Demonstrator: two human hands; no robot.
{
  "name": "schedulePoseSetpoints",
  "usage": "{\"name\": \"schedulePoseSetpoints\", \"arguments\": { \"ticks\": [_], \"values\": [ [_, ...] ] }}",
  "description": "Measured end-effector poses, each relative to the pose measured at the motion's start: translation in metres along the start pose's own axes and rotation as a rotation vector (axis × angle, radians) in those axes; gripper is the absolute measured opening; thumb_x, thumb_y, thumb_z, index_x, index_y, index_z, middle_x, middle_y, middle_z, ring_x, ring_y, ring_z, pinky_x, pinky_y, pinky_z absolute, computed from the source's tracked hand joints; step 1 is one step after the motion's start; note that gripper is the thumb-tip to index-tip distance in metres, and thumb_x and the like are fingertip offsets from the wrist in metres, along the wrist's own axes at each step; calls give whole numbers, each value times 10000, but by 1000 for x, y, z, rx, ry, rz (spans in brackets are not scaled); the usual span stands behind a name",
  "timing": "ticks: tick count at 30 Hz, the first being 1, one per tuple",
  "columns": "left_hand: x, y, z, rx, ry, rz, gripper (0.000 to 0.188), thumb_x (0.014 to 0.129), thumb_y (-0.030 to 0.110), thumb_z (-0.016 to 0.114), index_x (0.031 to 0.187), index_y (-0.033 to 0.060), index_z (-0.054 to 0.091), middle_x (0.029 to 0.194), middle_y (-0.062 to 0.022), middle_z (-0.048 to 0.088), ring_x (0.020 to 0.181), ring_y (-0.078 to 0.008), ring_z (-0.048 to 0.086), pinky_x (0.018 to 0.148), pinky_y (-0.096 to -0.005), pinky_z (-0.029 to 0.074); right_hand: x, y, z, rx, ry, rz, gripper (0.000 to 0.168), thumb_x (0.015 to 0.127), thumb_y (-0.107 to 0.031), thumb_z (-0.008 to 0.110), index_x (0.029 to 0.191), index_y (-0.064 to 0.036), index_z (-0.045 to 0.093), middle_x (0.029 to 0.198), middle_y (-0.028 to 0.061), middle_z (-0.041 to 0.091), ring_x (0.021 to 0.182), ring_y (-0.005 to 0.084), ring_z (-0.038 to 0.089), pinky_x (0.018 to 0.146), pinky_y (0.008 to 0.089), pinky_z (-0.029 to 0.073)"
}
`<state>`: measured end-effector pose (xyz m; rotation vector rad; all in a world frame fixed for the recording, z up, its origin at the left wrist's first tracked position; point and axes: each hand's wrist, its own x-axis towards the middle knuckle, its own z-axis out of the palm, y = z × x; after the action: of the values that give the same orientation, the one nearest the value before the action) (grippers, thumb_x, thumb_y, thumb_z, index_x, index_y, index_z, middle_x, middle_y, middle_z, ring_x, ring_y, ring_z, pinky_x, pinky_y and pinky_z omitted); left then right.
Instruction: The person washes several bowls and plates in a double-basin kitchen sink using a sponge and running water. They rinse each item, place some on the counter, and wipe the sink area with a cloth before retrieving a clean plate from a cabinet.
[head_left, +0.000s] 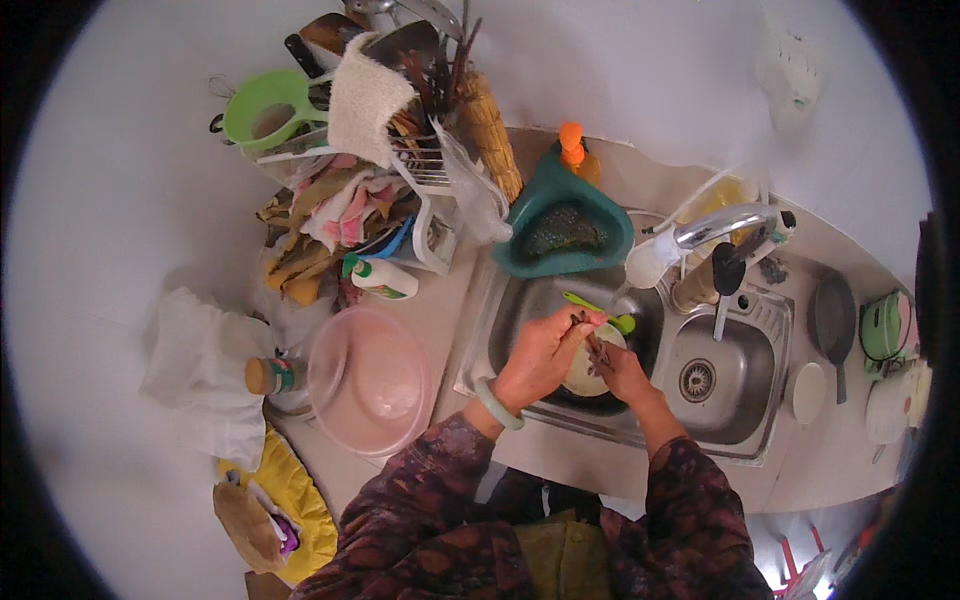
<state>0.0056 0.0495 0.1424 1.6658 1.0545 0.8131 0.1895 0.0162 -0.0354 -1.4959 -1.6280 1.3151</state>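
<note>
My left hand (536, 361) and my right hand (624, 373) meet over the left basin (517, 300) of a steel double sink. Between them they grip a small bundle of thin brown sticks (594, 343), perhaps chopsticks; the fingers cover most of it. Below my hands, a pale bowl (585, 381) rests in the basin, partly hidden. Behind the bowl lies a bright green spoon (621, 324). The chrome faucet (724, 223) arches over from the back, its spout end wrapped in a white covering (651, 259).
A teal corner strainer (510, 247) with dark scraps sits behind the left basin. On the left are a pink plastic basin (371, 375), a white pump bottle (384, 279) and a loaded dish rack (431, 225). The right basin (739, 375) and a dark frying pan (831, 319) lie right.
</note>
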Motion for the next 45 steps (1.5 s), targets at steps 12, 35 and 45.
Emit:
{"name": "schedulePoseSetpoints", "arguments": {
  "ticks": [12,35,45],
  "values": [
    [-6,77,-99,372,282,154,134,904,40,542,1004,16,628,965,-38,651,843,-99,574,764,-231,460,-45,16,7,-131,142,-45,122,833,-25,537,951,1,551,803,188,620,743,295,666,645,367,513],
    [55,178,-197,228,622,477,129,924,112,539,970,2,589,894,-40,642,822,-104,590,768,-243,485,-78,11,25,48,198,45,139,819,-108,594,915,-21,544,786,210,612,755,388,615,627,421,479],
    [93,117,-209,863,672,330,254,877,226,597,939,-20,607,864,-169,642,755,-279,609,709,-365,464,-74,-16,16,-41,275,-32,170,850,-157,602,900,-4,547,762,223,599,748,387,613,628,408,482]
  ]
}}
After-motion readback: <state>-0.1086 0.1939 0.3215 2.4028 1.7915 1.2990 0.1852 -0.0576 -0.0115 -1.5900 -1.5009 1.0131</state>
